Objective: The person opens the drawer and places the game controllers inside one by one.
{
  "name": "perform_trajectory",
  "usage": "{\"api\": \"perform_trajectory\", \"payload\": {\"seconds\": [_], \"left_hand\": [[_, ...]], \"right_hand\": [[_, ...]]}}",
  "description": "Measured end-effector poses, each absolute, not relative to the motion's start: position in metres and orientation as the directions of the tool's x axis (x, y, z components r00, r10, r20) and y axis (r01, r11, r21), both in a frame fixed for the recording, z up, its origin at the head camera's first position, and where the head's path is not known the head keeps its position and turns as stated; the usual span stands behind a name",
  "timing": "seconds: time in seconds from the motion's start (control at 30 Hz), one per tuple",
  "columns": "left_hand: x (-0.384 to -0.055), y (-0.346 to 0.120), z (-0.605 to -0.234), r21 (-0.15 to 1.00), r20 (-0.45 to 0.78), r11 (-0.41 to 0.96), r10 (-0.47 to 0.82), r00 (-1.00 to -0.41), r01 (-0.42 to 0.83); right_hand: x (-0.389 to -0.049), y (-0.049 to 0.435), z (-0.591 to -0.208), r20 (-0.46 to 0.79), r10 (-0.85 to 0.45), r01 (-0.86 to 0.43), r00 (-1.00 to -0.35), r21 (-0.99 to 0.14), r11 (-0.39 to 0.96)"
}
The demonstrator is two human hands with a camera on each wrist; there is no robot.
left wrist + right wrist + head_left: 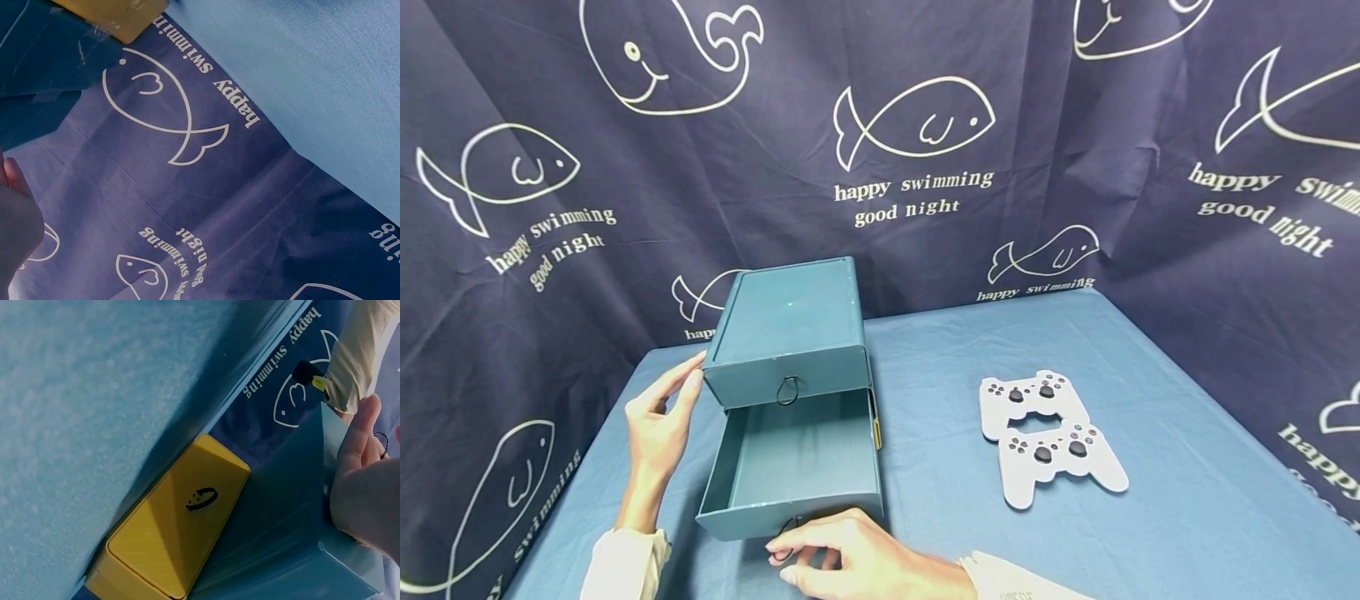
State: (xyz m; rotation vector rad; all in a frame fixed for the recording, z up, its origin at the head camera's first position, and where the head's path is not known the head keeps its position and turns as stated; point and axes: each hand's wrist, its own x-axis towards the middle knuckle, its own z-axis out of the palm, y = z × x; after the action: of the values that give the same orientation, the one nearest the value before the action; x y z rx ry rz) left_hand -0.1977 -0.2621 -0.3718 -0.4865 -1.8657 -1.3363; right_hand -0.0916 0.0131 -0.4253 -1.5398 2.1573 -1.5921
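A teal drawer box (790, 308) stands at the back left, its upper drawer front (827, 371) closed and carrying a dark loop pull. Below it, the lower drawer (805, 446) is pulled out and holds nothing that shows. My left hand (658, 421) touches the box's left side near the front corner, fingers extended. At the lower drawer's front, my right hand (857, 554) holds the dark loop pull (786, 537) between thumb and fingers. In the right wrist view, that hand (369, 494) lies against the drawer front.
Two white game controllers, one farther back (1030, 400) and one nearer (1060, 467), lie overlapping on the blue cloth (940, 400) to the right. A yellow box (178, 519) sits beside the drawer, low down. A dark fish-print curtain (917, 250) closes off the back and sides.
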Motion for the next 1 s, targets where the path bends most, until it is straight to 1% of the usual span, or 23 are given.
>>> {"api": "perform_trajectory", "payload": {"seconds": [0.23, 0.37, 0.6, 0.8, 1.0], "left_hand": [[-0.197, -0.262, -0.371, 0.631, 0.761, 0.374, -0.128, -0.636, 0.68], [-0.197, -0.262, -0.372, 0.63, 0.762, 0.375, -0.131, -0.634, 0.68], [-0.198, -0.262, -0.373, 0.644, 0.752, 0.379, -0.152, -0.642, 0.665], [-0.197, -0.264, -0.373, 0.638, 0.754, 0.385, -0.133, -0.644, 0.667], [-0.196, -0.262, -0.373, 0.624, 0.767, 0.385, -0.137, -0.627, 0.679]], "right_hand": [[-0.091, 0.016, -0.427, 0.466, -0.734, -0.658, -0.494, -0.752, -0.035], [-0.091, 0.017, -0.427, 0.425, -0.759, -0.624, -0.493, -0.781, -0.032], [-0.091, 0.017, -0.427, 0.435, -0.76, -0.643, -0.484, -0.766, -0.029], [-0.09, 0.021, -0.424, 0.418, -0.776, -0.637, -0.472, -0.771, -0.029], [-0.087, 0.035, -0.419, 0.371, -0.802, -0.576, -0.468, -0.816, -0.041]]}}
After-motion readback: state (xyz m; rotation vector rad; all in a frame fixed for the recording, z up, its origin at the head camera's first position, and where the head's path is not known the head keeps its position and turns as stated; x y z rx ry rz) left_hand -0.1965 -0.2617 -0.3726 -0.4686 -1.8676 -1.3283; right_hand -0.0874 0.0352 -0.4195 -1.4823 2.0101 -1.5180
